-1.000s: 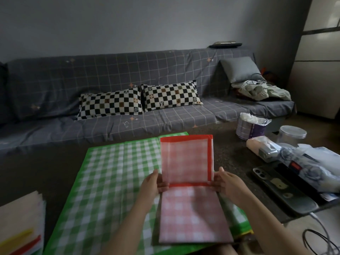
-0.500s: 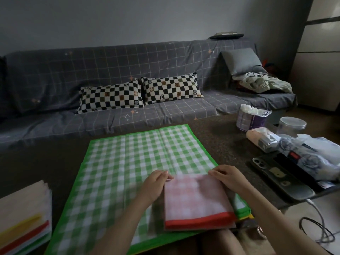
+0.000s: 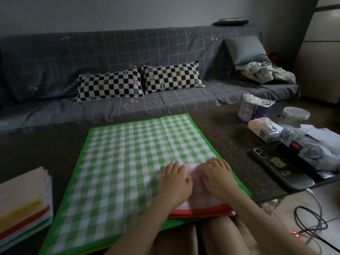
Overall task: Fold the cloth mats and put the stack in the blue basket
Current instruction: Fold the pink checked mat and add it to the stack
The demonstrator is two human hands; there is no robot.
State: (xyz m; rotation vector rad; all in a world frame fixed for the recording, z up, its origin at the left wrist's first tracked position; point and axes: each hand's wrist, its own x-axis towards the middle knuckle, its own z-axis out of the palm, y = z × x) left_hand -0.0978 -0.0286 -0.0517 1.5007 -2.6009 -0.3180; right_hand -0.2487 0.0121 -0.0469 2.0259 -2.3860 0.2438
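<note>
A folded pink-checked cloth mat with a red border [image 3: 198, 208] lies at the near right of a spread green-checked mat [image 3: 128, 162] on the dark table. My left hand [image 3: 175, 183] and my right hand [image 3: 219, 177] lie flat side by side on top of the pink mat, fingers straight, pressing it down. A stack of folded mats [image 3: 24, 205] with yellow, red and green edges sits at the left edge. No blue basket is in view.
To the right on the table lie a phone [image 3: 281, 170], a wrapped bundle [image 3: 312, 146], a tissue pack [image 3: 265, 127], a clear jar [image 3: 294, 116] and a tissue tub [image 3: 253, 109]. A grey sofa [image 3: 128, 57] with two checkered pillows stands behind. Cables lie on the floor, right.
The raised half of the pink mat was folded down toward me. Both hands then moved from its sides onto its top and now press it flat.
</note>
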